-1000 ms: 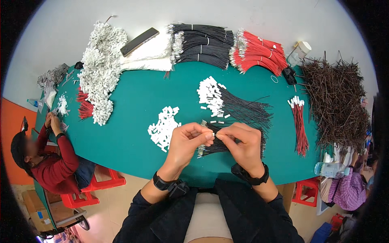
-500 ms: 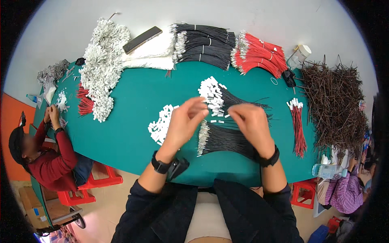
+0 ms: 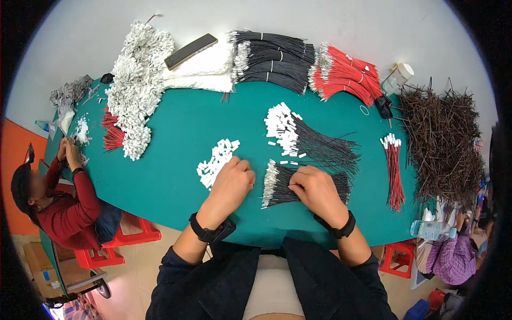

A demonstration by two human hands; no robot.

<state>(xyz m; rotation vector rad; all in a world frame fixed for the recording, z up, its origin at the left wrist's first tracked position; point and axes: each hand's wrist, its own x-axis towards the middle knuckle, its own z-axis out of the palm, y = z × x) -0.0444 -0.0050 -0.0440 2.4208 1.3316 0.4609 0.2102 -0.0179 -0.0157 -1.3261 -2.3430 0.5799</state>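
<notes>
My left hand [image 3: 233, 182] rests with curled fingers at the right edge of a pile of small white sleeves [image 3: 209, 169]; whatever its fingertips hold is hidden. My right hand [image 3: 320, 193] lies over a bundle of black wires [image 3: 282, 184] with silvery metal ends, its thumb and forefinger pinched on a black wire. Behind that bundle is a fan of black wires [image 3: 328, 141] whose left ends carry white sleeves [image 3: 280, 128]. A few loose white sleeves [image 3: 288, 162] lie between the two groups.
Along the wall lie a heap of white pieces [image 3: 136, 69], a dark flat box [image 3: 191, 51] on white bags, tied black wire bundles [image 3: 274, 58] and red ones [image 3: 346, 72]. Sleeved red wires [image 3: 393, 173] and a brown wire heap [image 3: 442, 141] are on the right. A co-worker [image 3: 64, 208] sits left.
Both hands have come down from above the table and nearer to me: the left to the white sleeve pile, the right onto the metal-ended black wires. The sleeved fan is now uncovered.
</notes>
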